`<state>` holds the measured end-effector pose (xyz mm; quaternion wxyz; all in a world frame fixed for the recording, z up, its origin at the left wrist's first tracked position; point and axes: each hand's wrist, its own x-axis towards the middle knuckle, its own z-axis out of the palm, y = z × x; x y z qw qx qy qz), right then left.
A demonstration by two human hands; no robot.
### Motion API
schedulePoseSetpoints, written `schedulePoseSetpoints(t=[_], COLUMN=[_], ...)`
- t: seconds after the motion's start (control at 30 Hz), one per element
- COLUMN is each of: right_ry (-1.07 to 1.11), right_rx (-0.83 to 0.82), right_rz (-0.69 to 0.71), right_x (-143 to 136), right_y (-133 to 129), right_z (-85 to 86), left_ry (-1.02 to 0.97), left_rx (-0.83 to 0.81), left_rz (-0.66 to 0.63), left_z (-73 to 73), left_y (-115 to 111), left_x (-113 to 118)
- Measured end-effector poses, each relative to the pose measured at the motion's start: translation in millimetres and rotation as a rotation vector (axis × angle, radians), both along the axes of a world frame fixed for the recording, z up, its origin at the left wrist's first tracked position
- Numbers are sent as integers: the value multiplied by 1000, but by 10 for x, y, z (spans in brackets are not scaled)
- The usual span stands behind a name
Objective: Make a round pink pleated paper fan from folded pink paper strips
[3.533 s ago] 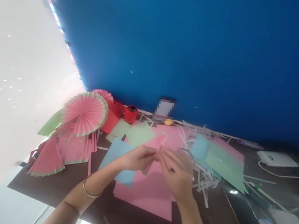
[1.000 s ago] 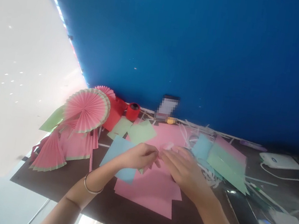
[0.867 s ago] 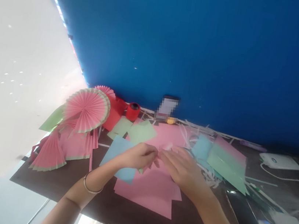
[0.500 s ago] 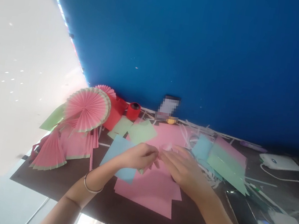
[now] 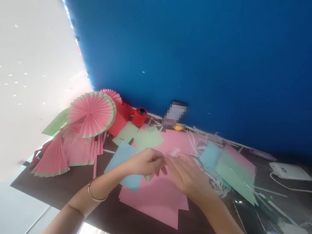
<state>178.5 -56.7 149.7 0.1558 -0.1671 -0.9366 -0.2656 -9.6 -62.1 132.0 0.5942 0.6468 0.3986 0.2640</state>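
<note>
My left hand [image 5: 148,162], with a bangle on its wrist, is closed in a pinch above the pink sheets [image 5: 158,200]. What it grips is too small to tell. My right hand [image 5: 190,174] meets it at the fingertips, its fingers stretched out and tilted toward the left hand. A bit of green shows beneath the left fingers. Under the left wrist lies a light blue sheet [image 5: 118,164]. Two pale green sheets [image 5: 149,137] lie just behind the hands.
Pleated pink paper fans [image 5: 89,113] stand at the left beside a red roll [image 5: 139,117]. White paper strips [image 5: 219,184] and a green sheet [image 5: 237,175] lie right. Farther right are a black phone-like slab [image 5: 256,232] and a white device with a cable [image 5: 290,171].
The view has shifted very slightly. My right hand has moved a little to the left, while my left hand stays nearly where it was.
</note>
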Motion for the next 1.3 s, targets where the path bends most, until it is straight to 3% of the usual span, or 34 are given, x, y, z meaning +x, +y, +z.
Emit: schedulePoseSetpoints(t=[0.33, 0.67, 1.0, 1.17, 1.3], right_ry=[58, -24, 42, -3, -121], right_rx=[-252, -126, -442, -366, -134], right_rz=[-21, 30, 57, 95, 86], right_x=[101, 7, 29, -6, -41], right_y=[-18, 16, 89, 105, 97], right_z=[30, 78, 211, 173, 158], left_ry=[-6, 27, -50, -11, -22], left_rx=[12, -41, -46, -50, -47], left_rz=[-52, -40, -47, -50, -39], left_z=[-20, -17, 22, 56, 80], left_y=[-11, -10, -1, -4, -1], left_x=[8, -14, -36, -46, -58])
